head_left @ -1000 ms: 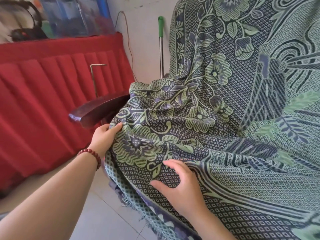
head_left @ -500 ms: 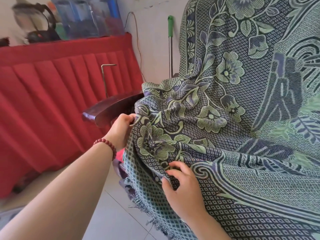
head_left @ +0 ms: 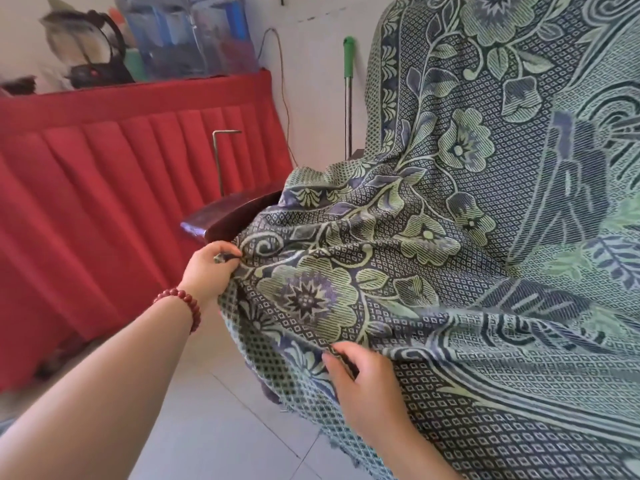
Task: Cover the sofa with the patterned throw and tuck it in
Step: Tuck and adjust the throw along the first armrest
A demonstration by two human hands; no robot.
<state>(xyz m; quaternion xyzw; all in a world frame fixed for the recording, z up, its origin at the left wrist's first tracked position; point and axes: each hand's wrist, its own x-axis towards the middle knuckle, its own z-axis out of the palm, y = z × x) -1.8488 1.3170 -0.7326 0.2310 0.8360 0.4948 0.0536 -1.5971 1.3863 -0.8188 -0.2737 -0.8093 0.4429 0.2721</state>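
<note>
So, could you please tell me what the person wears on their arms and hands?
No sleeves, gloves or rings show on the left hand or right hand. The only thing worn is a bracelet of round dark-red beads on the left wrist.

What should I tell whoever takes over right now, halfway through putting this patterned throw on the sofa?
Left hand: pinches the patterned throw at its side edge, just below the wooden armrest.
Right hand: grips a fold of the throw lower down, at the front.
Done: the throw drapes from high at the back down over the seat area.
Left: the cloth is bunched in folds by the armrest, whose front end is bare, and its fringe hangs loose toward the floor. Smooth it and tuck it in, probably starting at this corner.
</note>
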